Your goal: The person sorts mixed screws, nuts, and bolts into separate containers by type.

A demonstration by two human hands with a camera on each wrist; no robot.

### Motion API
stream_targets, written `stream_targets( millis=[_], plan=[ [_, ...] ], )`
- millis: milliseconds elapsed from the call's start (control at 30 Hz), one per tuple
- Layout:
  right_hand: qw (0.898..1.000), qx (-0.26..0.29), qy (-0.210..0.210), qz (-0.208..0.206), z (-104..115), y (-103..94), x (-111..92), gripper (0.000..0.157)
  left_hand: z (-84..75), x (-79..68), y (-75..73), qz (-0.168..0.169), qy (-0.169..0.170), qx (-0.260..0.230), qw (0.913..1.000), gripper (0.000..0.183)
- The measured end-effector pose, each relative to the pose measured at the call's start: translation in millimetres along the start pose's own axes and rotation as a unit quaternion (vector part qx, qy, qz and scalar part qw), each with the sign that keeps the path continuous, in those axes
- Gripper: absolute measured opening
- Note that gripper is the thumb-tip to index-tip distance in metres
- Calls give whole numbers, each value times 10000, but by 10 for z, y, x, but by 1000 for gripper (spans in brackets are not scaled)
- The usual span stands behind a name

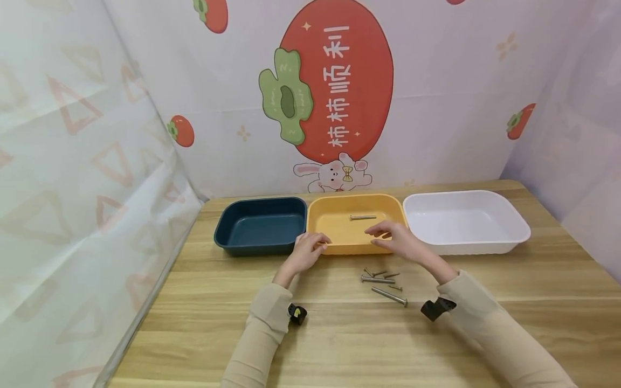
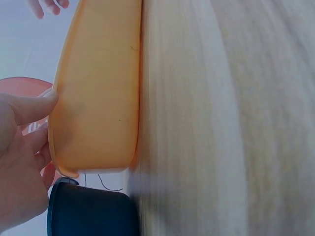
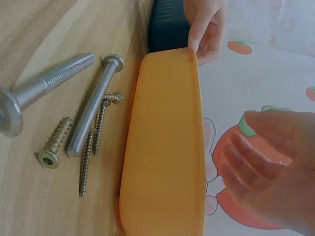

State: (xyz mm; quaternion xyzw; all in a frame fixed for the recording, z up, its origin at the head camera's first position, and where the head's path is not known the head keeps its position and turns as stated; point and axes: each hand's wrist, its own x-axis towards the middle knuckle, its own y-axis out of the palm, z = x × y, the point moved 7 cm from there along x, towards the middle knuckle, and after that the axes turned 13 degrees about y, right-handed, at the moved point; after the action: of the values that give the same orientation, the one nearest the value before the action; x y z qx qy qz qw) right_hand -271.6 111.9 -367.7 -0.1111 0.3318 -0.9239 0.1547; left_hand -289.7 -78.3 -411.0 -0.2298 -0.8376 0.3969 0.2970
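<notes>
My left hand (image 1: 306, 253) grips the front left rim of the yellow tray (image 1: 349, 249), thumb on the outer wall and fingers over the edge. Above the right part of that tray hangs my right hand (image 1: 399, 241), its fingers loosely bent and nothing between them. One long bolt (image 1: 363, 217) lies inside on the tray floor. In front of the tray, a thick bolt (image 1: 378, 279) lies among several small screws, seen closer in the right wrist view. Nearer to me is another thick bolt (image 1: 390, 296), lying diagonally; a short brass-coloured screw (image 3: 53, 143) sits between the two.
A dark blue tray (image 1: 262, 250) stands against the yellow one's left side, and a white tray (image 1: 475, 248) stands at its right. All three line the back of the wooden table (image 1: 339, 345). Printed cloth (image 1: 218, 156) hangs behind and at the sides.
</notes>
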Motion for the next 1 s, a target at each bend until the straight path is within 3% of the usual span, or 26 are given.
stream_targets(
  millis=[1000],
  plan=[
    [9982, -144, 127, 575, -38, 155, -378, 22, -15, 2, -11, -6, -63, -17, 10000, 14]
  ],
)
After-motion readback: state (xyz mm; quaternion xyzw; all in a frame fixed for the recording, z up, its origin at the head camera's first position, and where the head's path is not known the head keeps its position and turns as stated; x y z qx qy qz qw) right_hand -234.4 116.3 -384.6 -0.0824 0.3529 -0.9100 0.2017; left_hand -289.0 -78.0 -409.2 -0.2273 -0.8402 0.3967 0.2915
